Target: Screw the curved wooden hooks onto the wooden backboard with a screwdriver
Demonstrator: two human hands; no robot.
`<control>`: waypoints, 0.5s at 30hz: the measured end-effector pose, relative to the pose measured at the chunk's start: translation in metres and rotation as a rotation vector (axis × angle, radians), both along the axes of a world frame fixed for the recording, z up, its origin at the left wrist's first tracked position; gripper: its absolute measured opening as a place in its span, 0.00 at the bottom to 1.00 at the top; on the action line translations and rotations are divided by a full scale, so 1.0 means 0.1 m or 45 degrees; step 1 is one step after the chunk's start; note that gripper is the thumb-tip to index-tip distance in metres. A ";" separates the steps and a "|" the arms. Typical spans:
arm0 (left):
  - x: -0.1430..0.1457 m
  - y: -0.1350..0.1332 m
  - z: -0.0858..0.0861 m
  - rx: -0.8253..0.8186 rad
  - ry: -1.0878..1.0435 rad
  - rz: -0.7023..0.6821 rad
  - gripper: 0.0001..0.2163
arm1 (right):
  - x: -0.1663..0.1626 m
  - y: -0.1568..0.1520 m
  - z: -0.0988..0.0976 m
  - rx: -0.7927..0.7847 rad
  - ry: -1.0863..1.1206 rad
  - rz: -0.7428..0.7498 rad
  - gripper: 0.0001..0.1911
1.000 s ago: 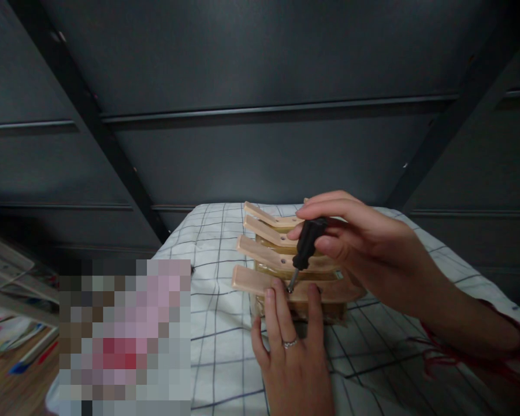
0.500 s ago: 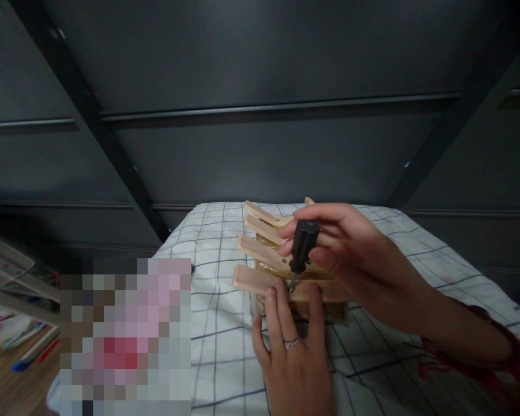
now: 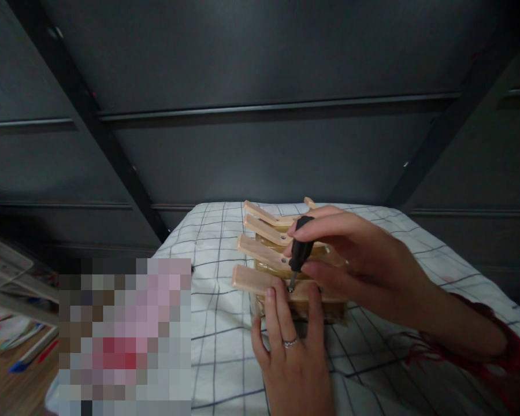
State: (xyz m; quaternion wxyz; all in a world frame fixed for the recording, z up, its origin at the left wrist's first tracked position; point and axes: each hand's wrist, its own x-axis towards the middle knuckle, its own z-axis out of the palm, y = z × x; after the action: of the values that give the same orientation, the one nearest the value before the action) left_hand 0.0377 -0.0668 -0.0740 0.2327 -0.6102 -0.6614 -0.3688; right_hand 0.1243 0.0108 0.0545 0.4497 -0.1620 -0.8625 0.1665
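Black screwdriver [image 3: 302, 249], gripped by the right hand [image 3: 366, 260], meets a screw [image 3: 290, 290] in a wooden strip [image 3: 255, 280]. The left hand [image 3: 298, 358], grip open, rests on the strip.

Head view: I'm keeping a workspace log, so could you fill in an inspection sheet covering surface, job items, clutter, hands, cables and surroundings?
Surface: checked cloth, lightly creased.
Job items: black screwdriver, tip at a metal fastener in the nearest of four wooden pieces.
Clutter: blue-and-white item at left, unclear what; a pixelated patch hides more.
Hands: right hand grips the screwdriver; left hand rests on the nearest wooden piece.
Cables: nothing seen.
Surroundings: dark panels beyond the cloth; brown floor at lower left.
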 end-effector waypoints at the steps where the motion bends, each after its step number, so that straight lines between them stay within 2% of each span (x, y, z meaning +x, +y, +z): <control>1: -0.01 0.00 0.00 0.000 0.010 0.008 0.24 | 0.00 0.01 -0.01 -0.027 0.044 0.004 0.12; 5: -0.04 -0.01 0.01 -0.030 0.098 0.014 0.26 | -0.01 0.03 -0.10 -0.164 0.174 0.030 0.12; 9: -0.07 -0.01 0.00 -0.047 0.152 0.011 0.26 | -0.01 0.00 -0.12 -0.295 0.121 0.081 0.16; 15: -0.06 0.00 -0.02 -0.032 0.120 0.007 0.25 | 0.00 -0.04 -0.01 -0.115 0.031 0.041 0.16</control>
State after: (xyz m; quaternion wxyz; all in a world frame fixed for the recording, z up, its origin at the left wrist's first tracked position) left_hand 0.0319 -0.0670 -0.0758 0.2569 -0.6280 -0.6560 -0.3306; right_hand 0.1247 0.0072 0.0533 0.4495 -0.1662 -0.8510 0.2146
